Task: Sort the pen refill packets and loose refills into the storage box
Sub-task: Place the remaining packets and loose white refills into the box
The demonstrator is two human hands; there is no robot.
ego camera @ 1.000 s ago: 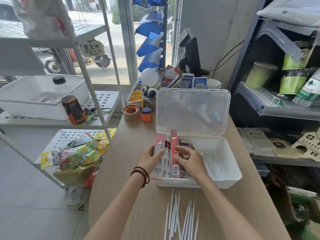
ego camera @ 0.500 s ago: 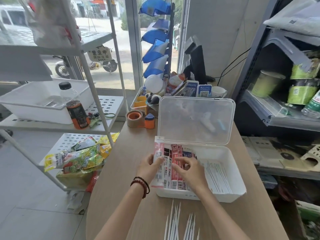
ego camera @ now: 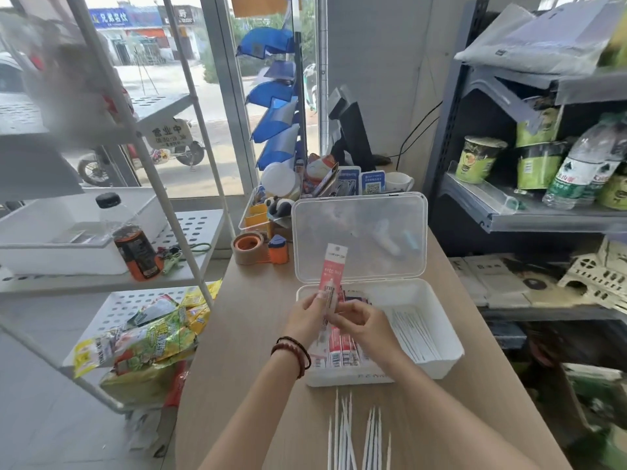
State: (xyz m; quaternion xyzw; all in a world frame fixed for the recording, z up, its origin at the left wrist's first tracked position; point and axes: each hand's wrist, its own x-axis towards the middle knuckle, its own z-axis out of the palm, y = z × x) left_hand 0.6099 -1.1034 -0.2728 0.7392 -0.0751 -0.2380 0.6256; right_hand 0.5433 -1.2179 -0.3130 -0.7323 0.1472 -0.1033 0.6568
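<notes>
A pink refill packet [ego camera: 330, 281], lifted clear since a second ago, is standing upright over the storage box [ego camera: 437, 362], the left hand [ego camera: 307, 318] pinching it and the right hand [ego camera: 361, 322] seemingly gripping too, probably repositioning it beside filed packets.

This was a small shop, seen from its counter. A black checkout terminal [ego camera: 353, 130] stood at the far end of the wooden counter [ego camera: 244, 327], with QR payment signs [ego camera: 372, 182] beside it. Grey shelving [ego camera: 529, 215] on the right carried instant noodle cups [ego camera: 477, 159] and bottled water [ego camera: 583, 167]; a white rack [ego camera: 190, 232] held snack bags [ego camera: 149, 337]. An opening-hours sign [ego camera: 167, 134] hung in the street window.
</notes>
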